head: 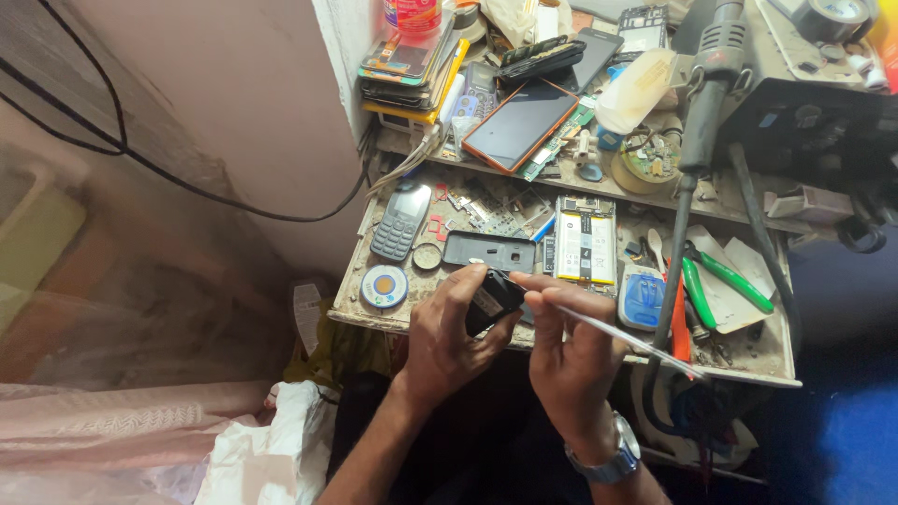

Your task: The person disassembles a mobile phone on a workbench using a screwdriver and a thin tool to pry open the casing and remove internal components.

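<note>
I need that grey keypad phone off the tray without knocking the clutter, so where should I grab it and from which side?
Probably pinch the keypad phone across its two long edges near the middle, coming straight down from above. It lies flat, face up, at the tray's left end, with small parts close on its right and the round tin below, so a sideways approach looks crowded.

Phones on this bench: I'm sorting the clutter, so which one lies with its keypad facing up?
The grey keypad phone at the tray's left end, beside the round disc. The orange-edged phone on the shelf above shows only a blank screen.
</note>
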